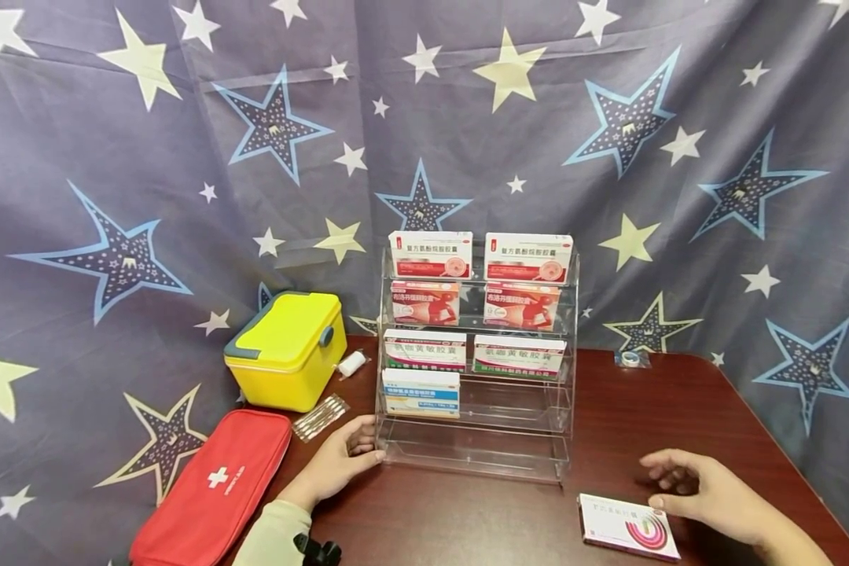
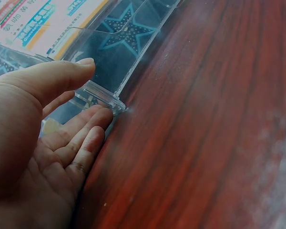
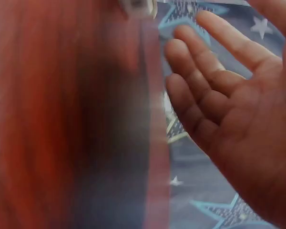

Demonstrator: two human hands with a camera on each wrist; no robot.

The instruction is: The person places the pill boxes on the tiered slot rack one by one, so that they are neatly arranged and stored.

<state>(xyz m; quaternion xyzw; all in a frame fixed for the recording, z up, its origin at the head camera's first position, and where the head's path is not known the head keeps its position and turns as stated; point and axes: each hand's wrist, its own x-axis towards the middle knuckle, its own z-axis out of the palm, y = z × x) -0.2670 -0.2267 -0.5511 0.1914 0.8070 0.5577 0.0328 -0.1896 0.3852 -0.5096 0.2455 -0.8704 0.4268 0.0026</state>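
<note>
The left hand (image 1: 339, 464) rests on the dark red wooden table (image 1: 481, 519) with its fingers loosely extended against the lower left corner of the clear acrylic display rack (image 1: 475, 440). In the left wrist view the fingertips (image 2: 97, 119) touch the rack's bottom edge while the thumb sits just above that edge; the hand grips nothing.

The right hand (image 1: 700, 487) hovers open, palm relaxed and fingers spread, just above and behind a white medicine box with a red and purple swirl (image 1: 628, 525), which lies flat on the table directly under the hand's near side. The thumb is close to the box's top edge, but whether it touches cannot be told. The right wrist view shows the open palm with straight fingers (image 3: 214, 81) holding nothing.

The rack stands between the two hands, a little beyond them, and carries seven medicine boxes on its tiers; the nearest to the left hand is a blue and white box (image 1: 421, 391) on the lower left tier.

Left of the left hand lies a red first-aid pouch (image 1: 215, 491) with a white cross. Just beyond the left hand lies a packet of cotton swabs (image 1: 320, 417), and further out stands a yellow first-aid case (image 1: 286, 348) with a white gauze roll (image 1: 351, 362) beside it
</note>
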